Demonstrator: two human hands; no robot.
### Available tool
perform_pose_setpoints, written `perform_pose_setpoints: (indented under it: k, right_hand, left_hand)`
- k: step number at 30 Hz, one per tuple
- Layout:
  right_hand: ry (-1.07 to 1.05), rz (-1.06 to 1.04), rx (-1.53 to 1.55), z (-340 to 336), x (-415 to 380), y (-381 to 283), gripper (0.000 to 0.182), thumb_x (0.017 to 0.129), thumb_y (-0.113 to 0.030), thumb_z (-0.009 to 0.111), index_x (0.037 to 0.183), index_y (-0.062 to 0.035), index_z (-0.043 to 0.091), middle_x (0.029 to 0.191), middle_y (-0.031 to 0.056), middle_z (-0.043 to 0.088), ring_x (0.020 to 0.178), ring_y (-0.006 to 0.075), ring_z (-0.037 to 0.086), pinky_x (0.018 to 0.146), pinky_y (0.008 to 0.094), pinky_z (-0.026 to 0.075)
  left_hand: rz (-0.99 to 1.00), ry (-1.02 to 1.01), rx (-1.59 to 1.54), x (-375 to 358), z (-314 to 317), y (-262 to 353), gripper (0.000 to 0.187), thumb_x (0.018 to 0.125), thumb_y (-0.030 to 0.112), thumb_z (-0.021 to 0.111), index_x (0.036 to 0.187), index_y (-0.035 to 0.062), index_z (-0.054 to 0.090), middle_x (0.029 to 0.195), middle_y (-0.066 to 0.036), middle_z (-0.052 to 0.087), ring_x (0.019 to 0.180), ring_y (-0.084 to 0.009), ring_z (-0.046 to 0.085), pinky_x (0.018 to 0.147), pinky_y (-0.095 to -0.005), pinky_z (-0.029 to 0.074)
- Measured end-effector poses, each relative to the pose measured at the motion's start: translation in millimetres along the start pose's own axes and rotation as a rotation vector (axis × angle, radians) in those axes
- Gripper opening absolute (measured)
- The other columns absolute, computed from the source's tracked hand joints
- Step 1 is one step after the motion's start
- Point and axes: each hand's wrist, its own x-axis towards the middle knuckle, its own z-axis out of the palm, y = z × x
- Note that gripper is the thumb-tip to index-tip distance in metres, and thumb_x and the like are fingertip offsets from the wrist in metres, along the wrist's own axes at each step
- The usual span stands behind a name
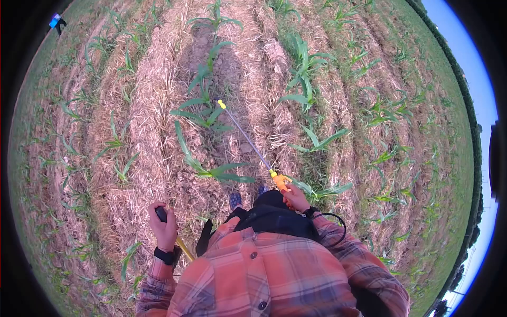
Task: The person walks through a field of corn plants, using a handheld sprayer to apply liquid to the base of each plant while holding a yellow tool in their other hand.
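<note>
My right hand is closed around the orange grip of a spray wand. The wand's thin metal tube slants forward and left, ending in a yellow nozzle above the soil by the corn plants. My left hand is wrapped round the black end of a pump lever, low on the left. A yellow rod runs from behind that wrist toward my side. Which liquid, if any, leaves the nozzle cannot be made out.
Rows of young corn plants run away ahead, with dry straw between them. Another corn plant stands to the right of the wand. My shoes show below. A distant person is at the upper left.
</note>
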Motion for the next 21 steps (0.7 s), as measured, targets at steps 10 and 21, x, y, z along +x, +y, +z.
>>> perform_pose_setpoints:
  k: [10, 21]
  right_hand:
    - [-0.104, -0.175, 0.172, -33.4, 100.8, -22.7, 0.053, 0.082, -0.021, 0.055, 0.123, -0.0069, 0.023, 0.062, 0.0029, 0.05, 0.041, 0.0062, 0.039, 0.035, 0.0193, 0.03]
    - [0.176, -0.073, 0.281, -142.3, 142.7, -71.9, 0.062, 0.081, -0.022, 0.056, 0.123, -0.0015, 0.015, 0.068, 0.0077, 0.054, 0.037, 0.0102, 0.042, 0.033, 0.022, 0.033]
  left_hand:
    - [0.16, 0.167, 0.442, 90.3, 83.7, -37.2, 0.016, 0.075, 0.01, 0.053, 0.09, 0.006, 0.046, 0.062, -0.009, 0.047, 0.052, -0.0212, 0.046, 0.052, -0.0323, 0.04]
    - [0.274, 0.047, 0.499, 188.5, 201.7, 9.7, 0.019, 0.073, 0.008, 0.053, 0.09, 0.0068, 0.046, 0.061, -0.011, 0.048, 0.052, -0.0213, 0.049, 0.051, -0.0338, 0.04]
